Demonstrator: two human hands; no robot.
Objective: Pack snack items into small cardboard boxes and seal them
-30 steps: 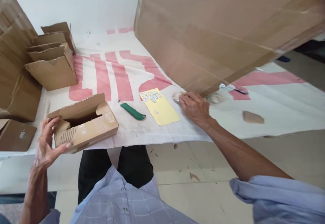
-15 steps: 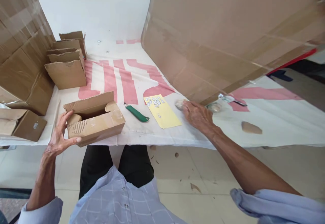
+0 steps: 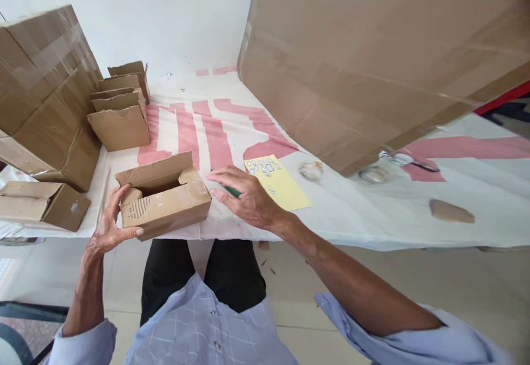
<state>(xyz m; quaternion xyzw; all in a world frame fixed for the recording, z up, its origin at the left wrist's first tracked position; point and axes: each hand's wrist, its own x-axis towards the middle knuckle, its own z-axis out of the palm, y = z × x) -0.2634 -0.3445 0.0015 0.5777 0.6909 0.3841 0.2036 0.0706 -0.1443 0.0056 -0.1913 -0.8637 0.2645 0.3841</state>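
A small cardboard box [image 3: 178, 207] with its top flap raised sits at the table's front edge. My left hand [image 3: 111, 221] grips its left end, thumb on the front side and fingers at the back. My right hand [image 3: 244, 195] is just off the box's right end, fingers stretched out and thumb apart. Under it shows part of a green knife handle [image 3: 232, 191]; the rest of the knife is hidden. A yellow sheet [image 3: 285, 185] with small drawn shapes lies to the right of this hand. Farther right is a clear, crumpled-looking roundish item [image 3: 311, 170].
Large taped cartons stand at the left [image 3: 53, 116] and right [image 3: 351, 67]. Several open small boxes [image 3: 120, 127] line the left carton; another box [image 3: 45, 205] lies nearer. A magnifying glass [image 3: 408, 160] and a cardboard scrap [image 3: 451, 211] are on the right.
My right hand has left the clear roundish item and moved left, over the green knife. My left hand stays on the box. The whole view has shifted slightly.
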